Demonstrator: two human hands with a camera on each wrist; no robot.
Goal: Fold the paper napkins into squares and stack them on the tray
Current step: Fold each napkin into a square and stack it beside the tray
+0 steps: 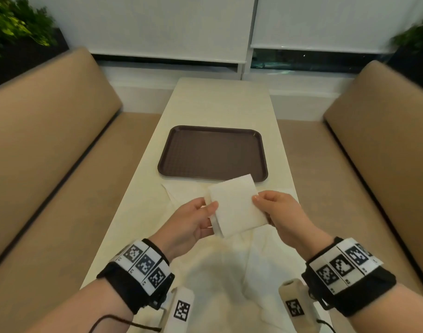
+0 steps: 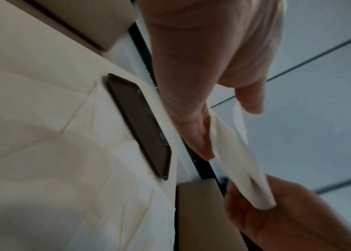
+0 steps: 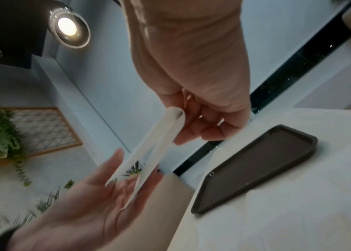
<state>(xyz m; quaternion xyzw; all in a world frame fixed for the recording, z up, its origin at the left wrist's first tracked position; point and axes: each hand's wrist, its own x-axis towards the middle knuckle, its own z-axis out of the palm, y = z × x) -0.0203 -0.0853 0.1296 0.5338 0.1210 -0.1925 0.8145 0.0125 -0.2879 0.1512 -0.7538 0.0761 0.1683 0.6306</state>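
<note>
White folded napkin (image 1: 237,205), unmarked, pinched by left hand (image 1: 193,223) and right hand (image 1: 281,212) above the table (image 1: 220,104).

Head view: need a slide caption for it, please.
Both hands, left hand and right hand, hold a folded napkin above the table, near the brown tray.

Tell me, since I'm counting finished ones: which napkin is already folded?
The folded napkin held in the air between the left hand and right hand; the other napkins lie spread open on the table.
</note>
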